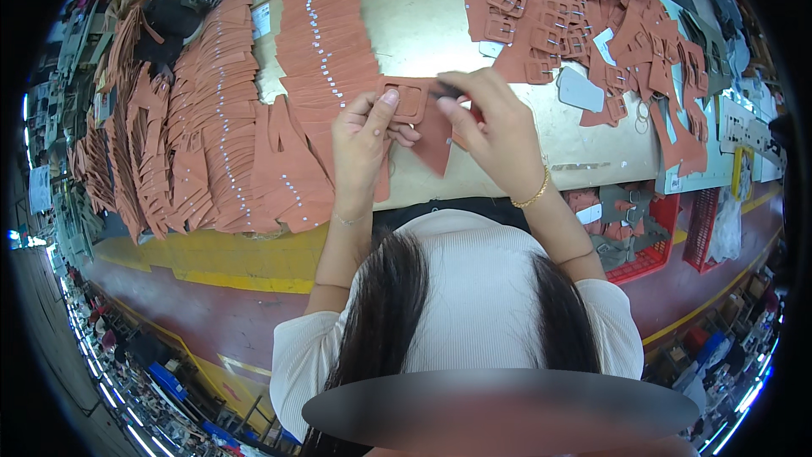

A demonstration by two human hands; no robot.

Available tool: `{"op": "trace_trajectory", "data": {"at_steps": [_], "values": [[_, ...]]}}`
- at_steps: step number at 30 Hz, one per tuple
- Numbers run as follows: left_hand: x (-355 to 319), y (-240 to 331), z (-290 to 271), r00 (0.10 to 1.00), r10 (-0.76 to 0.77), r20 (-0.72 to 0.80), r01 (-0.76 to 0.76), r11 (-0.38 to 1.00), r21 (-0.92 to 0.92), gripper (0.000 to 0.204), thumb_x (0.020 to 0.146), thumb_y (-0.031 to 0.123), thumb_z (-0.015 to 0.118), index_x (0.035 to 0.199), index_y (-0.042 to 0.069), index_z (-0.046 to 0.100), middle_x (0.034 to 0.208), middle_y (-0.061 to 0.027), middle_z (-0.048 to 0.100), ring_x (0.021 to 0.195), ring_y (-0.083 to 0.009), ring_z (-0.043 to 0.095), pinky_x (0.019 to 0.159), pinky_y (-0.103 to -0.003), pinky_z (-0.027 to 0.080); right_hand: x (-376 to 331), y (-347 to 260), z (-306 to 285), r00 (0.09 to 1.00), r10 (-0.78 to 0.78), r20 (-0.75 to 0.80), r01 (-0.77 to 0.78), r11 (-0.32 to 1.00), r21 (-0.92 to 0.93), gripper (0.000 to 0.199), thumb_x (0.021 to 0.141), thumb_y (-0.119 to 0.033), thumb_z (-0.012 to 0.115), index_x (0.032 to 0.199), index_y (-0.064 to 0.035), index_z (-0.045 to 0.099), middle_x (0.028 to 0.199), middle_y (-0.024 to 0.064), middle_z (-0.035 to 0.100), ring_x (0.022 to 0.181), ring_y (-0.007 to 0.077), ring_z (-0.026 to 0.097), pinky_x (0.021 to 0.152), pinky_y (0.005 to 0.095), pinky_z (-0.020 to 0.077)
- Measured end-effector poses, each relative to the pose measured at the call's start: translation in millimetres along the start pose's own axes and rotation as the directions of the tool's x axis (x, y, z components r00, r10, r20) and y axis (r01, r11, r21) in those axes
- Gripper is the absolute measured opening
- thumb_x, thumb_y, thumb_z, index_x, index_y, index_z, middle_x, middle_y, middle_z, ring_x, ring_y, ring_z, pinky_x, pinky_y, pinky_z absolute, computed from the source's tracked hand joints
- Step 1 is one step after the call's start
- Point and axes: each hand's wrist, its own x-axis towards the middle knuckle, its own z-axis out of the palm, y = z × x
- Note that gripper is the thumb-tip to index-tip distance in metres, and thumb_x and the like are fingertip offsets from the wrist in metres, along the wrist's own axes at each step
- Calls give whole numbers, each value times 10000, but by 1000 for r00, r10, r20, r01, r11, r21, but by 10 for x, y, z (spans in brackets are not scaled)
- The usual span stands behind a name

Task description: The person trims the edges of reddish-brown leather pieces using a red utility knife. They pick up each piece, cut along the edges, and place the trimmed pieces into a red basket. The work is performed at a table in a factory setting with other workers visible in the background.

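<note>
My left hand [364, 140] pinches a coral-coloured square buckle [425, 103] between thumb and fingers, above the table's near side. A coral leather-like piece [436, 142] hangs below the buckle, tapering to a corner; how the two join is hidden. Close by on the right, my right hand [497, 123] is closed with bent fingers on a small dark object [447, 90]. That object is blurred, and its kind cannot be made out. It sits just beside the buckle's right edge.
Long overlapping rows of coral cut pieces [330, 34] cover the table's left. Buckled coral pieces [554, 25] are heaped at the right, near a pale rounded card [580, 90] and metal rings [642, 118]. A red basket [664, 233] with grey and coral pieces stands below the right edge.
</note>
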Motion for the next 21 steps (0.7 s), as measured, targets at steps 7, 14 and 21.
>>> {"op": "trace_trajectory", "data": {"at_steps": [7,14,21], "values": [[-7,23,20,1000,24,-13,-23,998,62,259,948,224,591,894,-29,611,756,-112,672,564,-132,645,501,-211,507,11,-37,35,991,-114,71,126,975,-184,255,783,-115,710,1029,-55,682,890,58,646,706,202,641,613,286,516],[-25,50,38,998,53,-19,-51,992,113,266,947,222,593,903,-38,621,765,-114,675,570,-121,639,512,-210,508,2,-28,57,994,-95,61,104,982,-158,249,781,-132,711,1017,-61,676,873,56,634,683,202,632,596,295,512],[-30,48,66,995,96,-31,-88,977,196,234,942,210,594,888,-17,616,743,-97,664,567,-122,632,525,-216,504,-7,-18,84,996,-89,26,92,983,-156,246,772,-174,713,1001,-95,673,860,34,625,693,219,628,600,314,513]]}}
